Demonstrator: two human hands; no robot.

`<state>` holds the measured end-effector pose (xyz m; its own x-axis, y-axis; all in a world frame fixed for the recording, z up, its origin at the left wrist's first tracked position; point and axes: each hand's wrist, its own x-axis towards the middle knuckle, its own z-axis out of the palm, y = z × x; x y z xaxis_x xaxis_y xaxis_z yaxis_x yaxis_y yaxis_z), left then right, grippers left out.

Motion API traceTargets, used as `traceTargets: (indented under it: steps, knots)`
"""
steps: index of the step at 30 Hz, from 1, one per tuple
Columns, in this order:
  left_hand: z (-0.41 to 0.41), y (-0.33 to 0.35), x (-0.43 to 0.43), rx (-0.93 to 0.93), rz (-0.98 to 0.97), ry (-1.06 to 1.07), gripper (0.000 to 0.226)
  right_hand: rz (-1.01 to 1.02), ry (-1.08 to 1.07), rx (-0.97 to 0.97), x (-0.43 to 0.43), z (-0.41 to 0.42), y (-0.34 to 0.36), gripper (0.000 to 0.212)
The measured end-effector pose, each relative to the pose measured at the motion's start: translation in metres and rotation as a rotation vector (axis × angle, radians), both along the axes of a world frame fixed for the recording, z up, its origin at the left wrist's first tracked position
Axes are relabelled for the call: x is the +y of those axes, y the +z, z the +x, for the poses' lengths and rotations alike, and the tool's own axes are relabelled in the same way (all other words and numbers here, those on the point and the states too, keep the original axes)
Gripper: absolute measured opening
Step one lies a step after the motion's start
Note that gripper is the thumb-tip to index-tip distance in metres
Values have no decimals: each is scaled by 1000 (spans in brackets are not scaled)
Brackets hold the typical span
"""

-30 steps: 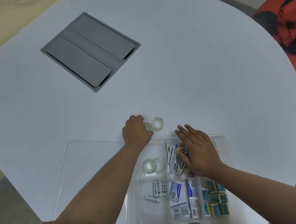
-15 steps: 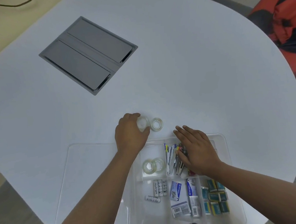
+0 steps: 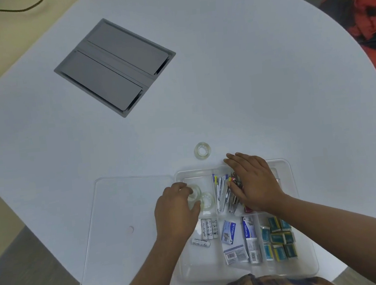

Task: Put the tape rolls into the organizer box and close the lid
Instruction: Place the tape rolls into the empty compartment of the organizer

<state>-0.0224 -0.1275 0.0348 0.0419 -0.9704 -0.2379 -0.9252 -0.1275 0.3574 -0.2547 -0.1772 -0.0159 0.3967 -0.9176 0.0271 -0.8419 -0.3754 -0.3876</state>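
One tape roll (image 3: 202, 150) outside organizer box (image 3: 302, 200)

White table (image 3: 245, 79); grey hatch (image 3: 115, 66); clear organizer box (image 3: 309, 266); clear tape roll (image 3: 202, 150).

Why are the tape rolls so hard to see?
Head view: the tape rolls are clear, inside a clear box on a pale table, so little contrast; the left hand covers part; the wide lens bends the table's edge.
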Motion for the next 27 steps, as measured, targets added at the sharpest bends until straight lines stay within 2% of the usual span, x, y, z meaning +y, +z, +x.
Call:
traceTargets:
  steps: [5,11,13,18,27]
  knots:
    - [-3,0,-2,-105,30,-63,31,-5,0,-12,0,1,1,53]
    - [-9,19,-32,39,-227,21,26,2,-7,-28,-1,1,1,52]
    - [-12,23,-52,67,-248,0,30,5,-6,-25,0,1,0,52]
    - [-26,13,-99,98,-125,-86,49,9,-8,-29,-1,1,0,52]
    - [-34,-22,-141,-39,149,-233,72,13,-1,-9,-2,0,-5,53]
